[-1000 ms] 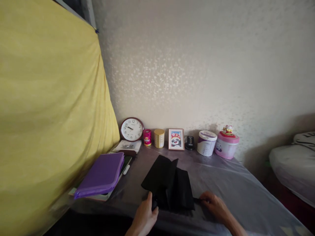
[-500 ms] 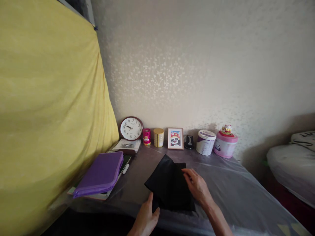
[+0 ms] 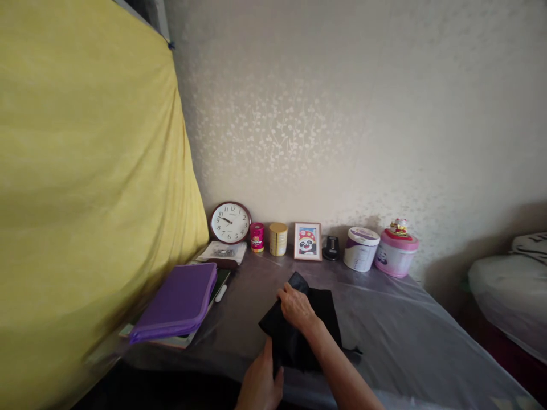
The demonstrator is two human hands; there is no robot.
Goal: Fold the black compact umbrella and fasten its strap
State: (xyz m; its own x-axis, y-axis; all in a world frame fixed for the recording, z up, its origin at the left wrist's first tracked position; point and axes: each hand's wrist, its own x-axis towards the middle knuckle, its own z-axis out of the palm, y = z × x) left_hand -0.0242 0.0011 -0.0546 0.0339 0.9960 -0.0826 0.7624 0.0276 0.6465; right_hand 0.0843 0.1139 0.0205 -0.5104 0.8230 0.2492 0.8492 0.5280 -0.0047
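Observation:
A limp piece of black cloth (image 3: 325,316), perhaps a bag, lies near the table's front edge with a flap folded up on its left side. At the flap's upper part, my right hand (image 3: 296,306) has its fingers closed on the fabric, and its forearm crosses over the cloth. My left hand (image 3: 261,378) pinches the lower left edge between thumb and fingers. A dark, cord-like end sticks out at the cloth's lower right. The fabric's underside is hidden.
A purple zip folder (image 3: 175,302) lies on books at the left, beside a yellow curtain (image 3: 94,188). Along the wall stand a clock (image 3: 231,222), a pink can (image 3: 257,237), a yellow can (image 3: 278,239), a panda picture frame (image 3: 307,241), a black device (image 3: 331,248) and two tubs (image 3: 361,250).
My right hand has moved left from the cloth's right edge to the raised flap and closed on it. My left hand stays at the lower left edge. The view has shifted slightly.

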